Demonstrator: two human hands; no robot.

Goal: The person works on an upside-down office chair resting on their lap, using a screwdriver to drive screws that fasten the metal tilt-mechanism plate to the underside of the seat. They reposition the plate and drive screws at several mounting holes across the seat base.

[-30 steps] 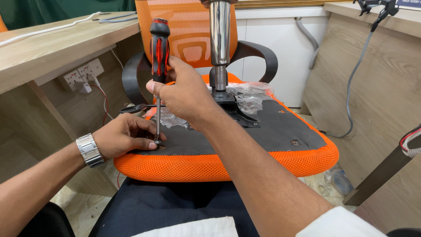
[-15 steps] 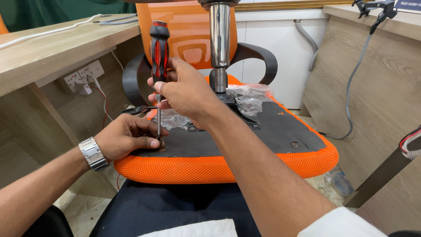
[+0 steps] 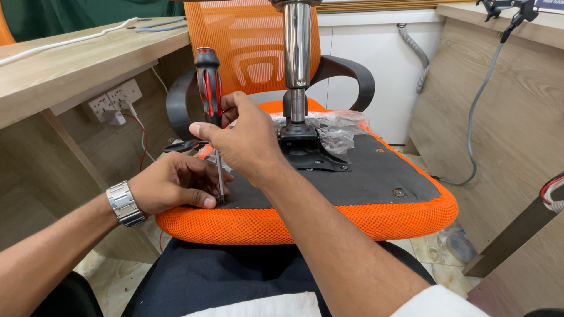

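Note:
An orange mesh chair seat lies upside down across my lap, its black underside facing up. My right hand grips a screwdriver with a red and black handle, held upright, its metal shaft pointing down at the seat's near left corner. My left hand, with a metal watch on the wrist, rests on the seat edge and its fingertips pinch around the shaft's tip. A chrome gas cylinder rises from the black mechanism plate at the seat's middle.
The orange chair backrest with black armrests stands behind the seat. Crumpled clear plastic lies by the mechanism. A wooden desk with wall sockets is at the left; a wooden panel with a grey cable is at the right.
My right hand has shifted its grip slightly on the screwdriver handle, as in turning it. The left hand stays at the tip and the seat has not moved.

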